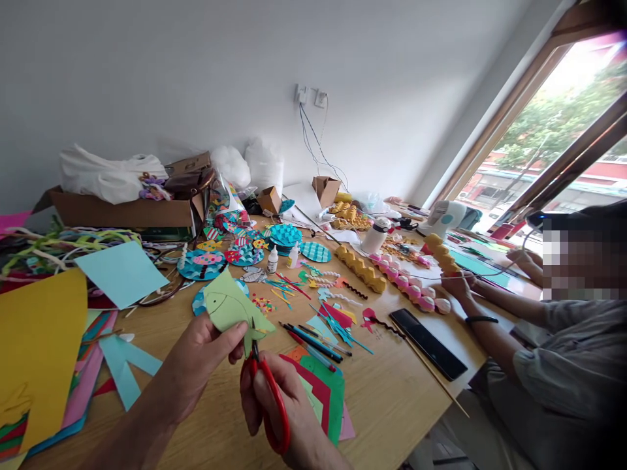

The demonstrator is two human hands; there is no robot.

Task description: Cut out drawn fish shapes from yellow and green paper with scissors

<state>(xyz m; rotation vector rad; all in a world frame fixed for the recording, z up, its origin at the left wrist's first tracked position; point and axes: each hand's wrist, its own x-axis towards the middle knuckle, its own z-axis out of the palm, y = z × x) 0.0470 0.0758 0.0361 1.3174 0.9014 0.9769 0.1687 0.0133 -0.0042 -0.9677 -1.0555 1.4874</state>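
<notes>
Between thumb and fingers, my left hand (208,352) pinches a light green sheet of paper (230,303) with a fish outline drawn on it. My right hand (289,408) is closed around the red handles of a pair of scissors (278,405). Their dark blades meet the lower edge of the green paper, just right of my left thumb. Below my right hand lie sheets of red, green and pink paper (333,391). Several pens (313,343) rest on the table just beyond the scissors.
Coloured paper sheets (44,339) cover the table's left side. Blue decorated discs (203,261), glue bottles (272,259) and yellow egg-carton strips (360,267) stand farther back. A black phone (428,343) and thin stick (435,375) lie to the right. A co-worker (563,339) sits at right, holding another yellow strip.
</notes>
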